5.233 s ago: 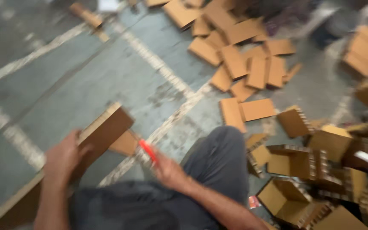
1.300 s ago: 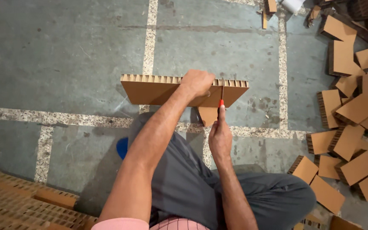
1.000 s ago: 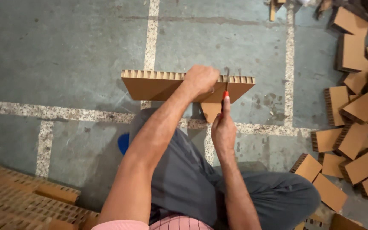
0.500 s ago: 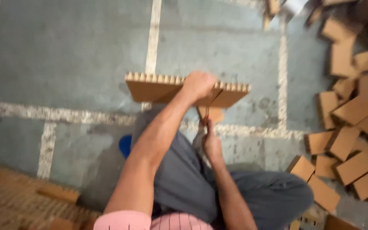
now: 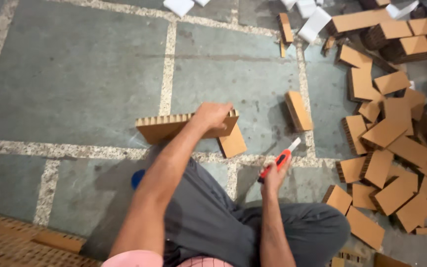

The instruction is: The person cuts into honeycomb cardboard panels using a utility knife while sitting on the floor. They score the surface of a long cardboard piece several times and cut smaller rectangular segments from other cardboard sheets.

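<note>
The floor point(image 5: 75, 74) is grey stone slabs with pale speckled joints, and it carries all the material. To the right lies a loose heap of cut cardboard blocks point(image 5: 391, 143), flat brown faces up or tilted, overlapping one another. The honeycomb cardboard strip point(image 5: 166, 127) stands on edge on the floor in front of the knees, its open-cell edge upward; it appears light and stiff along its length, but the cell edge is likely to crush under a hard pinch, so the sensible hold is across the 2 flat faces near an end. The left hand point(image 5: 212, 114) is closed over the top right end of the strip, fingers wrapped over the far face. 1 small cut piece point(image 5: 232, 142) leans just below that end, touching the floor. 1 separate block point(image 5: 298, 111) rests tilted on the floor, apart from the strip. The right hand point(image 5: 273, 175) is clenched around the red utility knife point(image 5: 278, 160), blade end raised and clear of the cardboard; the handle looks smooth, rigid and light.
</note>
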